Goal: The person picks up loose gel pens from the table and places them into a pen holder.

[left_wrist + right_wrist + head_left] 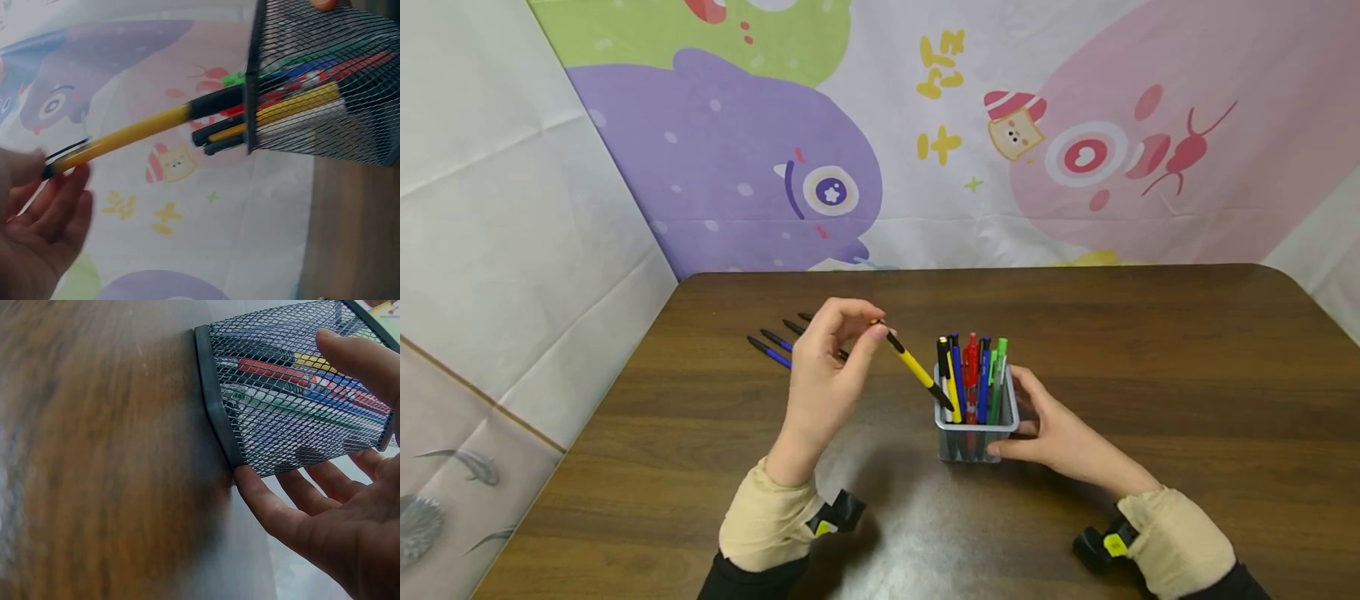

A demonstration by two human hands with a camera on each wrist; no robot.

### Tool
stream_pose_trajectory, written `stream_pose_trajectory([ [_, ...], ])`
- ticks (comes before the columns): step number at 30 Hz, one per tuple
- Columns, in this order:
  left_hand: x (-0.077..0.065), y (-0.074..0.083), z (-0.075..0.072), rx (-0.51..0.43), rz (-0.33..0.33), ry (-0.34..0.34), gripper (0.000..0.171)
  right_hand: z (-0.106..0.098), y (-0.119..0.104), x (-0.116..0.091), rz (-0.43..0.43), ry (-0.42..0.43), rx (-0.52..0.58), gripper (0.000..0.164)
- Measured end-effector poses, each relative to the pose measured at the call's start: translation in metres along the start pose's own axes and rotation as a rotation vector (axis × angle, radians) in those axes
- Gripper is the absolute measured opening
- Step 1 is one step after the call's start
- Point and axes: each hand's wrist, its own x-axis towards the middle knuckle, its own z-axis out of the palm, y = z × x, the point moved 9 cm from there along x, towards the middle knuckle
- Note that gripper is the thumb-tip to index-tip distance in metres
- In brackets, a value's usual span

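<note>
My left hand (827, 379) pinches the black end of a yellow pen (914, 364) between thumb and fingertips. The pen slants down to the right, its other black end at the mouth of a mesh pen holder (951, 447). In the left wrist view that end of the yellow pen (137, 132) overlaps the holder's rim. Inside the holder stand several pens: red (972, 367), blue (984, 379), green (998, 375), yellow and black. My right hand (1063, 437) holds the holder from its right side; in the right wrist view its thumb and fingers lie around the mesh wall (294, 450).
Several blue and black pens (769, 352) lie on the brown wooden table (662, 433) to the left, partly hidden behind my left hand. A cartoon-printed cloth (917, 217) hangs behind the far edge. White cloth (512, 200) borders the left side.
</note>
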Motion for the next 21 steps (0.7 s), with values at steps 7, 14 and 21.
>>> stream_pose_trajectory([
  [7, -0.009, -0.014, 0.03, 0.184, -0.03, -0.185, 0.01, -0.001, 0.001, 0.0, 0.018, 0.007, -0.024, 0.087],
  [14, -0.016, -0.02, 0.045, 0.247, -0.029, -0.235, 0.015, -0.002, 0.002, 0.0, 0.025, 0.028, -0.046, 0.088],
  [21, -0.02, -0.025, 0.051, 0.29, -0.045, -0.264, 0.011, -0.003, 0.001, 0.0, 0.003, 0.025, -0.043, 0.087],
])
